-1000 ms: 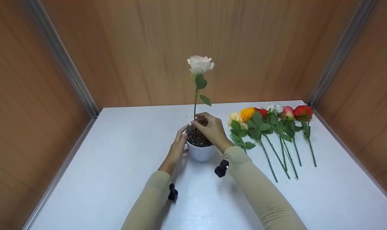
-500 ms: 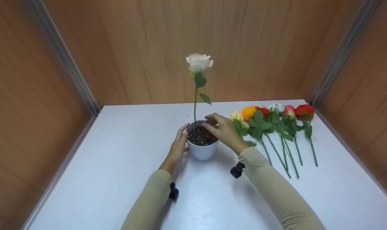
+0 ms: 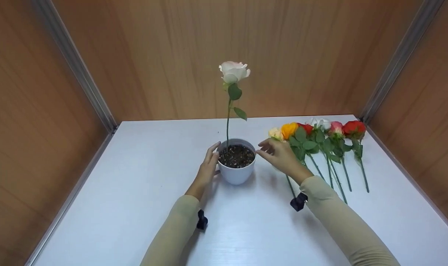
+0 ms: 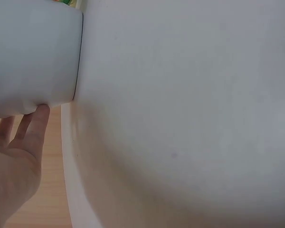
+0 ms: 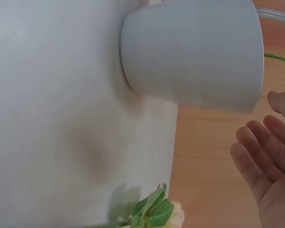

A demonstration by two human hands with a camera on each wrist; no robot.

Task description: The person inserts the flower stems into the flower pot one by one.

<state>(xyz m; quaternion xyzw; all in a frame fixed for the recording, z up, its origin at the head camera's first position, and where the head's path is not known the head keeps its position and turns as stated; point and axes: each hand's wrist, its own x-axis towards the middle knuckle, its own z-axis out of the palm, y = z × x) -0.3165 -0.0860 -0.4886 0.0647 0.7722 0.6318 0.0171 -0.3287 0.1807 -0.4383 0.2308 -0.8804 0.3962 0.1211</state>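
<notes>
A white pot [image 3: 236,176] of dark soil [image 3: 239,156] stands on the white table. From the left part of its soil rises a pale pinkish-white rose [image 3: 234,72], upright on a green stem with two leaves. My left hand [image 3: 204,173] rests against the pot's left side, and its fingertips touch the wall in the left wrist view. To the right of the rim, my right hand [image 3: 283,157] is in the air with loosely bent fingers and nothing in them. In the right wrist view, its fingertips are apart from the pot [image 5: 194,54].
Several cut roses lie side by side at the right, among them a cream one [image 3: 276,133], an orange one [image 3: 289,130], a pink one [image 3: 336,127] and a red one [image 3: 354,128]. Wood-grain panels [image 3: 172,74] close off the back and both sides.
My right hand has let go of the rose's stem and moved right, out past the pot's rim. The rose stays standing in the soil. My left hand has kept its place at the pot.
</notes>
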